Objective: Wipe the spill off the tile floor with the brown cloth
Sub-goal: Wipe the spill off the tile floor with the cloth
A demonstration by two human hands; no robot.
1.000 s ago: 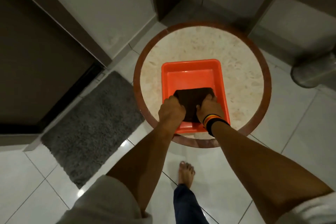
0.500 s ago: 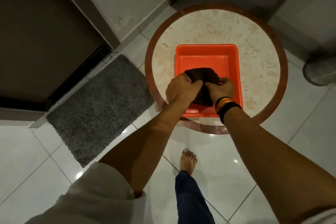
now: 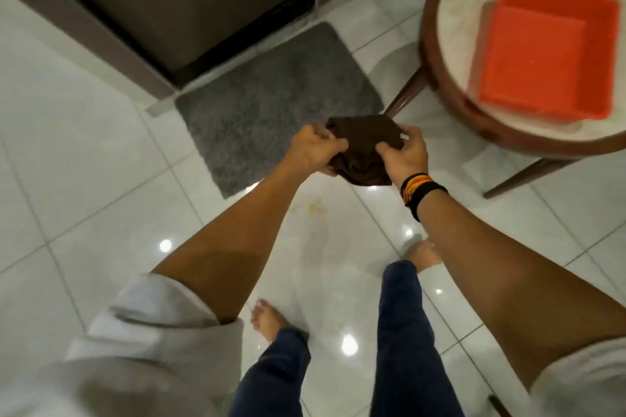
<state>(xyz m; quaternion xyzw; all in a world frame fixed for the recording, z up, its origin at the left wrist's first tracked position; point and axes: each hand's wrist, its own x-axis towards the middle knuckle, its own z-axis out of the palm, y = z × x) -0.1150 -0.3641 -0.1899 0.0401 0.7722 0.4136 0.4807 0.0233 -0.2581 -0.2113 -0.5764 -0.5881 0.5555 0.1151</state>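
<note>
A person stands barefoot on a glossy white tile floor, seen from above. Both hands hold a bunched brown cloth in the air: left hand and right hand each have their fingers pinched closed on an edge. A small yellowish spill lies on the floor below, between the arms. Bare feet stand near it, so a step could smear it or cause a slip.

Orange tray blurred, round table cut off right, spill perhaps yellowish, faint
</note>
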